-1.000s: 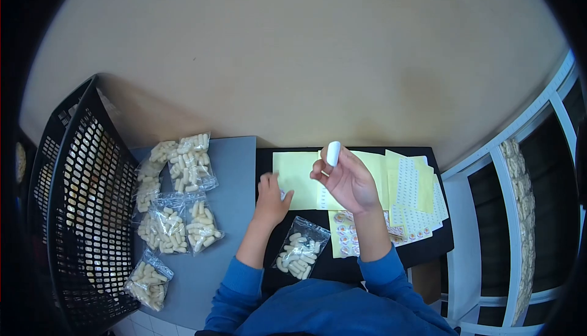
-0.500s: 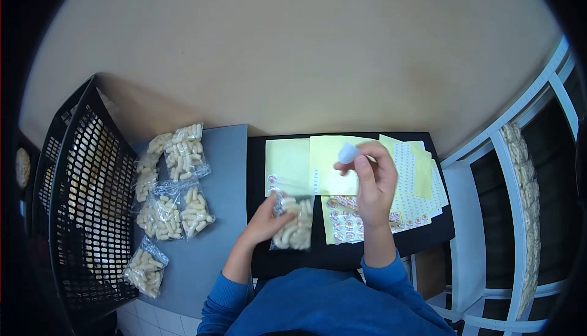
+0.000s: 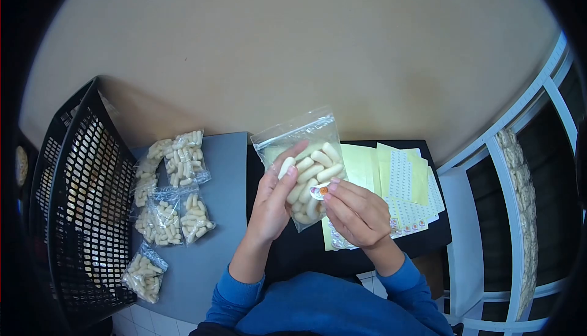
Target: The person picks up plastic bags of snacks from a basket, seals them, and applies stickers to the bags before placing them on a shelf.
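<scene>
A clear zip bag (image 3: 312, 174) of pale, finger-shaped pieces is held up above the black table, its zip edge at the top. My left hand (image 3: 275, 198) grips the bag's left side, with the thumb across its front. Between the thumb and fingers of my right hand (image 3: 361, 214) is a small round sticker (image 3: 318, 192) with an orange and purple print, at the lower front of the bag. Whether the sticker is stuck down cannot be told. Sticker sheets (image 3: 409, 183) lie behind and to the right of my right hand.
Several filled bags (image 3: 164, 217) lie on the grey table (image 3: 226, 195) at the left. A tall black perforated basket (image 3: 92, 195) stands at its left edge. White metal racking (image 3: 520, 214) is at the right, and a beige wall (image 3: 306, 48) rises behind.
My left hand has lifted the bag from the black table and turned it upright. My right hand has come down and left, bringing the sticker to the bag's front.
</scene>
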{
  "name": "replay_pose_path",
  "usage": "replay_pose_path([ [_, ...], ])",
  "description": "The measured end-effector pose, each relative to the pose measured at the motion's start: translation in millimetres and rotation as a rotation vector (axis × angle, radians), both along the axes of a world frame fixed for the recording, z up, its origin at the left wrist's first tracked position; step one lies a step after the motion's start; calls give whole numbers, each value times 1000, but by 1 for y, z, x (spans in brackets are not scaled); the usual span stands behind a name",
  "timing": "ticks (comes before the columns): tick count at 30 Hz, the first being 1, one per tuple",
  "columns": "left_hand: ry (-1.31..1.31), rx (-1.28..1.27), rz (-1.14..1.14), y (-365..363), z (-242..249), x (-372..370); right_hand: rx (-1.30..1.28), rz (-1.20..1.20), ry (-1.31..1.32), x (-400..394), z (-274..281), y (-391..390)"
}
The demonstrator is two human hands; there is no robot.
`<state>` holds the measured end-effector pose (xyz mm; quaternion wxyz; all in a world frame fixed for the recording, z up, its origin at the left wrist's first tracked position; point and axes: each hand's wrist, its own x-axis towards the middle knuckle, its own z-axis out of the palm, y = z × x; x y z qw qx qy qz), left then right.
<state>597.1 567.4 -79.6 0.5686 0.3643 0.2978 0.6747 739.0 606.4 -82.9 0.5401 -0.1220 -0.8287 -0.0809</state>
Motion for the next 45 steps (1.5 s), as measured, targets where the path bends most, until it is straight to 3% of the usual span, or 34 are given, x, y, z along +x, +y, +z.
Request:
replay_pose_path([
  [24, 32, 59, -25, -1, -4, -9, -52, -209, -154, -12, 5, -7],
  [27, 126, 129, 26, 0, -10, -9, -56, -233, -178, -11, 2, -10],
  [34, 178, 8, 199, 5, -10, -11, -134, -182, -183, -16, -13, -16],
  [37, 173, -12, 225, 5, -10, -10, -209, -239, -73, -17, -15, -16],
  [40, 203, -7, 232, 6, -10, -10, -254, -137, -26, -16, -14, -12],
  [42, 235, -3, 241, 7, -10, -10, -639, 103, 222, -18, -12, -10],
  [44, 237, 10, 177, 5, -9, -9, -690, 130, 199, -20, -14, -3],
  [45, 230, 0, 124, 3, -8, -9, -939, 257, 301, -24, -12, -4],
])
